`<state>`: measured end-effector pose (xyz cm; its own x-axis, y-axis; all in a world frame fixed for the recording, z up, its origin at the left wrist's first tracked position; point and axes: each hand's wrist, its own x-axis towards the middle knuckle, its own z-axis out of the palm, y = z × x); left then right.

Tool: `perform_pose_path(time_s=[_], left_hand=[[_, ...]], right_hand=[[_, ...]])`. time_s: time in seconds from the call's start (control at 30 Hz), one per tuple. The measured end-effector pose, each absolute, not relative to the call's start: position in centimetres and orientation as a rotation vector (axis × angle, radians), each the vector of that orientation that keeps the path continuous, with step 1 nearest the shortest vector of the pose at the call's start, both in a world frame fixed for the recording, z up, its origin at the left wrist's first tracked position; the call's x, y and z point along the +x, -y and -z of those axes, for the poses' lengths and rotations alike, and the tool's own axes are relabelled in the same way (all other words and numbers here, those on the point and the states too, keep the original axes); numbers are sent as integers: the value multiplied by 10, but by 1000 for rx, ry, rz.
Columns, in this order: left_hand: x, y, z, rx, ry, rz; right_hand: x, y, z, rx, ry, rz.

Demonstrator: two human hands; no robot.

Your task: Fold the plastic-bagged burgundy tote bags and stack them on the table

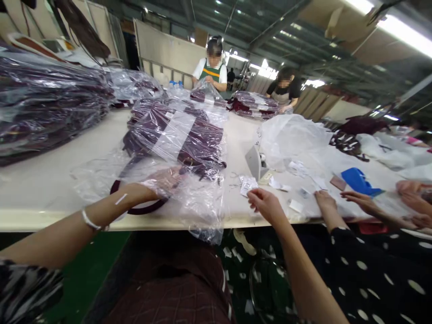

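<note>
My left hand (167, 180) is under clear plastic film, at the near end of a dark purple bag (202, 139) in a clear plastic bag (199, 202). A dark strap (148, 208) loops out beneath that hand toward the table edge. Glare on the film hides how its fingers are bent. My right hand (265, 202) hovers at the table's front edge, its fingers curled together beside a small printed white tag (248, 185). Whether the fingertips hold anything is too small to make out. A pale strip (177, 132) lies across the wrapped bag.
Wrapped dark bags (50, 103) form a tall pile at left. A grey holder (255, 163) stands right of centre, near loose papers and a blue tool (359, 181). A neighbour's hands (326, 202) work at the right. Two people (212, 72) stand across the table.
</note>
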<state>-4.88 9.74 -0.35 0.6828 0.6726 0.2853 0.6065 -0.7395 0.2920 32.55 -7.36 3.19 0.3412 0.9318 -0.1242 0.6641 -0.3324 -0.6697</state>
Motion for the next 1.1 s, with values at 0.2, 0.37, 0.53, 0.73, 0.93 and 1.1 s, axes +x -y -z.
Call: perform_pose_path(time_s=[0.2, 0.37, 0.53, 0.73, 0.93, 1.1], left_hand=[[-66, -36, -31, 2657, -823, -228], [-46, -38, -76, 2522, -723, -261], [-14, -82, -84, 2672, -786, -538], [1, -125, -59, 2661, -904, -425], [21, -141, -46, 2564, -1010, -135], [25, -151, -67, 2398, -962, -112]], right_hand=[[360, -23, -13, -2666, 1448, -139], [362, -42, -7, -2682, 1437, -189], [362, -40, -9, -2570, 1352, -175], [359, -23, -43, -2250, 1246, -292], [291, 13, -112, -1331, 1126, -1216], [182, 19, -114, -1069, 1296, -1826]])
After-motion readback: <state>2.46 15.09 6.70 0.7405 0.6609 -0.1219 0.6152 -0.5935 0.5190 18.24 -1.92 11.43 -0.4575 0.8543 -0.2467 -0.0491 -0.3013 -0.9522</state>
